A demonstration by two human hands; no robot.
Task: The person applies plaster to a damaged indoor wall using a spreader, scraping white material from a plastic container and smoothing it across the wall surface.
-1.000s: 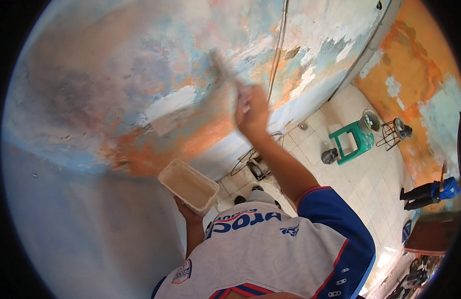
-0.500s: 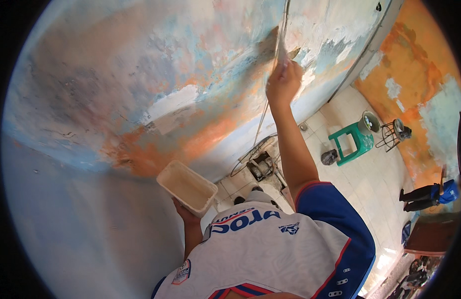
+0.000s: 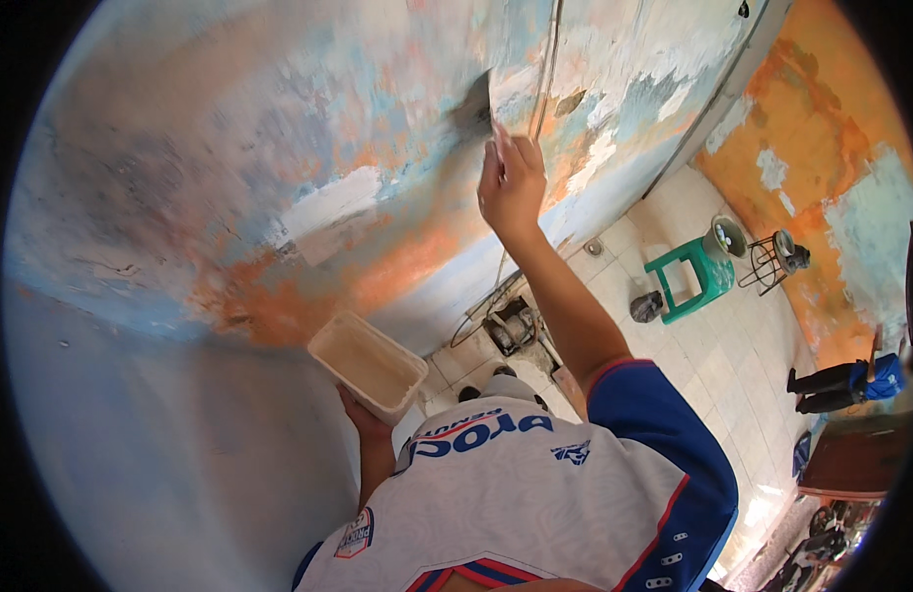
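Note:
At the patchy wall, my right hand [image 3: 513, 183] is closed round the handle of a thin flat tool that looks like a putty knife [image 3: 499, 130]. Its blade appears almost edge-on against the wall and casts a dark shadow to its left. Low on the left, my left hand [image 3: 366, 414] grips a rectangular whitish plastic tub [image 3: 420, 370] from beneath and the side; some fingers are hidden behind it. The tub is tilted, its inside coated pale beige. White filler patches [image 3: 333, 204] mark the blue and orange painted wall [image 3: 407, 261].
A cable [image 3: 549, 74] runs down the wall beside my right hand. Below are a motor-like machine [image 3: 513, 326], a green stool [image 3: 711, 281] with a bucket [image 3: 724, 238], a dark bag [image 3: 646, 307] and a metal stand [image 3: 764, 264]. Another person [image 3: 851, 383] stands far right.
My right hand has moved left along the wall with the putty knife, away from the cable and the chipped spot. The left hand and tub have hardly moved.

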